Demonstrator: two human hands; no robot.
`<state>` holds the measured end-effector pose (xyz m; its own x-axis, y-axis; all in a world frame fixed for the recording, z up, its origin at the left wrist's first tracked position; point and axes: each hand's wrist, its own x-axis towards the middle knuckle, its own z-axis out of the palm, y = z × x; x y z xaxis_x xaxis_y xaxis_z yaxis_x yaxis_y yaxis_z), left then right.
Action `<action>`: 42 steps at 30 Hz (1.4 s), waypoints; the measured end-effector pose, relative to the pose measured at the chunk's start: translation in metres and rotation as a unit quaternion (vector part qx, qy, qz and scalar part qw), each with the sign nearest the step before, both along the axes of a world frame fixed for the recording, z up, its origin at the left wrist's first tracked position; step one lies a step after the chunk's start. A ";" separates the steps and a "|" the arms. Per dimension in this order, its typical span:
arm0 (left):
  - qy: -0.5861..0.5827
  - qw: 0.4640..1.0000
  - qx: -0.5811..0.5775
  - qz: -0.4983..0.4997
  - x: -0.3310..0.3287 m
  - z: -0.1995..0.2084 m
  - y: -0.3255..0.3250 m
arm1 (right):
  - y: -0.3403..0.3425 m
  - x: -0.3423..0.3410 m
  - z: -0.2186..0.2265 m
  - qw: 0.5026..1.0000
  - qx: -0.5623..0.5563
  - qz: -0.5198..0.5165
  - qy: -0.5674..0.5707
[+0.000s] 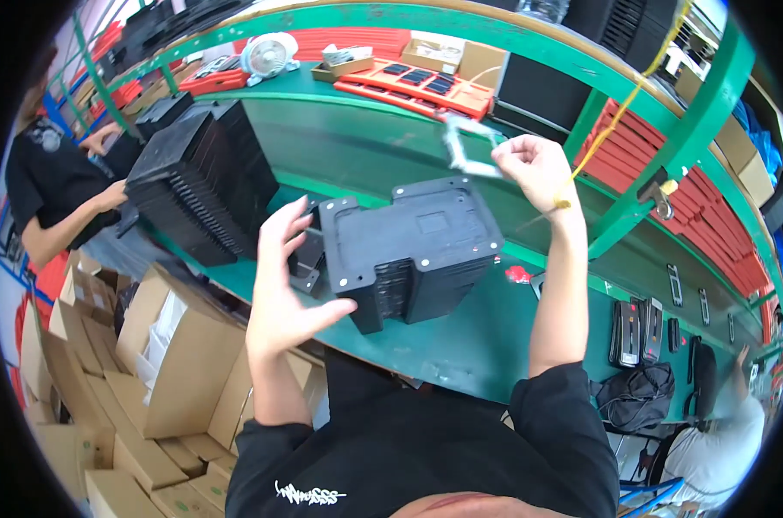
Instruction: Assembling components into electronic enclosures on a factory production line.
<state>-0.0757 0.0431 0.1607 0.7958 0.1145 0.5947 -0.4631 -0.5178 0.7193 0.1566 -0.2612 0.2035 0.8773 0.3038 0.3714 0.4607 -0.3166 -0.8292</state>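
In front of me a stack of black plastic trays (447, 222) stands on the green bench, notched on its near side, with small pale dots near its corners. My left hand (283, 293) is beside the stack's left side, fingers spread and thumb out towards the front corner; it holds nothing. Beyond the stack's far right corner my right hand (534, 168) is raised, fingers pinched. It appears to grip one end of a light grey, U-shaped frame piece (453, 148), which is smeared by motion. A yellow cord (611, 125) runs up from a band on my right wrist.
Taller black stacks (184, 186) stand left, beside a co-worker (59, 186). Cardboard boxes (184, 380) crowd the lower left. A green shelf post (668, 164) rises at right. A shelf with red trays (417, 86) and a fan (269, 54) runs behind. A black bag (637, 397) lies right.
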 end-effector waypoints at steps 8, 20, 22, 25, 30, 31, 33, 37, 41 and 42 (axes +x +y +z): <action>0.014 0.997 -0.052 -0.055 0.017 0.010 -0.007 | 0.074 -0.132 0.040 0.905 -0.371 -0.069 -0.196; 0.068 0.973 0.222 0.007 -0.006 0.037 -0.005 | 0.022 -0.123 0.024 0.942 -0.132 0.049 -0.306; -0.124 0.989 0.077 -0.006 -0.015 0.003 -0.007 | -0.021 -0.118 -0.005 0.970 -0.045 -0.038 -0.235; -0.136 0.916 -0.243 -0.290 -0.046 -0.058 -0.015 | -0.116 -0.106 -0.089 0.954 -0.120 -0.240 -0.131; 0.089 0.803 -0.366 -0.462 -0.079 -0.112 -0.040 | -0.155 -0.149 -0.196 0.862 -0.438 -0.239 -0.091; 0.121 0.807 -0.349 -0.461 -0.078 -0.119 -0.048 | -0.150 -0.154 -0.206 0.849 -0.434 -0.254 -0.161; 0.183 0.816 -0.308 -0.454 -0.073 -0.130 -0.062 | -0.150 -0.171 -0.212 0.845 -0.412 -0.287 -0.183; 0.338 0.796 -0.300 -0.403 -0.040 -0.128 -0.124 | -0.123 -0.213 -0.197 0.899 -0.260 -0.309 -0.171; 0.313 0.822 -0.270 -0.391 -0.013 -0.137 -0.184 | -0.064 -0.262 -0.155 0.984 0.030 -0.171 -0.033; 0.266 0.848 -0.234 -0.394 -0.011 -0.149 -0.189 | -0.051 -0.265 -0.151 0.984 0.036 -0.170 -0.028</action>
<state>-0.0870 -0.1455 0.0121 0.8763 -0.4530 0.1640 -0.0781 0.2025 0.9762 -0.1080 -0.3118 0.0528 0.9013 -0.0322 0.4319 0.3842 -0.4008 -0.8317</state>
